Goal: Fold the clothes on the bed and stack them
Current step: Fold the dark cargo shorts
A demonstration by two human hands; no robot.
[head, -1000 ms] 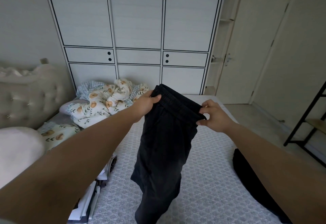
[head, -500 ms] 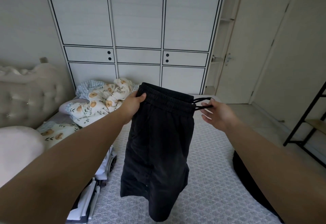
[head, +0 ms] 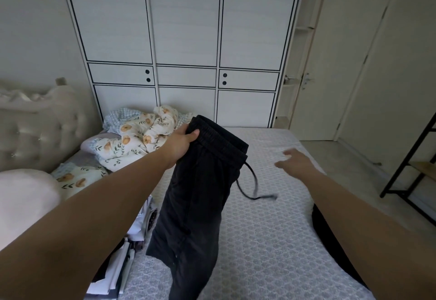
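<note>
Head view: the bed point(head: 271, 240), covered in a grey patterned sheet, fills the lower middle and serves as the landmark here. Beyond its far edge stands a white wardrobe point(head: 186, 40) with black trim lines, and to the right of that, past the bed's far right corner, a closed white door point(head: 342, 63). At the bed's left end is a tufted cream headboard point(head: 35, 129). A crumpled floral duvet point(head: 141, 137) lies on the far left part of the bed. Black shorts point(head: 195, 205) hang in the air above the middle of the bed, waistband up, with the drawstring point(head: 252, 186) dangling to their right. A stack of folded clothes point(head: 122, 259) sits on the bed's near left side, and another dark garment point(head: 330, 240) lies at its near right edge. The left hand point(head: 181, 144) grips the shorts' waistband at its left end. The right hand point(head: 295, 160) hovers over the bed, fingers spread and blurred, holding nothing.
</note>
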